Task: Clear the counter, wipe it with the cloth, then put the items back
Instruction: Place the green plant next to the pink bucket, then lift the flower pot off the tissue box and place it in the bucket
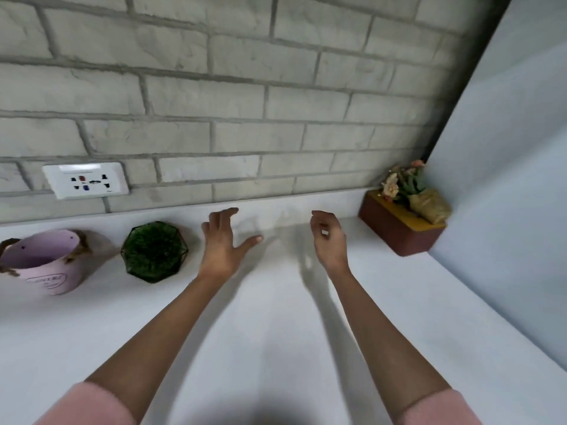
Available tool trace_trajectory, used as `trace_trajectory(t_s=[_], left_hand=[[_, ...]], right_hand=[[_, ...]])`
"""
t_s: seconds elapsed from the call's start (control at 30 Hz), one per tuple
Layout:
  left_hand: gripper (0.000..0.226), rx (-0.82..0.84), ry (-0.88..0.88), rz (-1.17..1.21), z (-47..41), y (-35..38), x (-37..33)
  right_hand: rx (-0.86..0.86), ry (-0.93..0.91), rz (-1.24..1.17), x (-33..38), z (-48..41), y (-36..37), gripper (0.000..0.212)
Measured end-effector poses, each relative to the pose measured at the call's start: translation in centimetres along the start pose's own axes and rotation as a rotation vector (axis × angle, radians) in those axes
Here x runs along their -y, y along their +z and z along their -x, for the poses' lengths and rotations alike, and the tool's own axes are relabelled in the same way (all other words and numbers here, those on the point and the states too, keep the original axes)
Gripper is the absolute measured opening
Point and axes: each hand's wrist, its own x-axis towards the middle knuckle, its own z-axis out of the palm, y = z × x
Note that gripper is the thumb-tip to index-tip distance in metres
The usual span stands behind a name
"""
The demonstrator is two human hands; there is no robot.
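Grey-white brick wall [214, 87] fills the top of my feed, and below it runs the white desk [276, 332], matte and pale with soft shadows of both arms across it. I take the green plant [155, 252] as my landmark. It is a mound of short green tufts in a dark, faceted wire-frame pot that stands on the desk close to the wall.

Just left of the plant is a pink bucket [46, 262], its open mouth tipped toward me and brown handle pieces on its sides. An oval label [46, 282] on its front carries lettering, but it is too blurred for me to read. Above and left of the plant, a white socket plate [86, 180] is fixed to the wall; a tiny mark in its corner is illegible.

Just right of the plant is my left hand [224, 240], palm down, fingers spread and thumb stuck out sideways, holding nothing. I cannot tell whether it touches the desk. Further right is the right hand [329, 237], fingers loosely curled, also holding nothing.

Far right of the plant, in the corner against a pale panel [506, 179], stands a brown box [399, 228] with peach flowers [405, 180] in it. Pink sleeves [92, 406] show at the bottom edge.
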Motion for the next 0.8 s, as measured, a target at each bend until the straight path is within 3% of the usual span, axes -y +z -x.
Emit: trace_trajectory(t_s=[0.27, 0.4, 0.57, 0.8], left_hand=[[0.05, 0.27, -0.058, 0.257, -2.8, 15.0, -10.6], [0.044, 0.34, -0.078, 0.327, -3.9, 23.0, -15.9], [0.043, 0.423, -0.046, 0.346, -5.4, 30.9, -21.3], [0.041, 0.448, -0.184, 0.397, -8.5, 37.0, -24.2]], right_hand=[[-0.259, -0.117, 0.371, -5.1, -7.8, -16.2, 0.018], [-0.289, -0.05, 0.505, -7.5, -12.5, -22.8, 0.024], [-0.131, -0.043, 0.598, -9.4, -17.7, -27.6, 0.033], [0.031, 0.039, 0.59, -10.6, -21.3, -28.0, 0.039]])
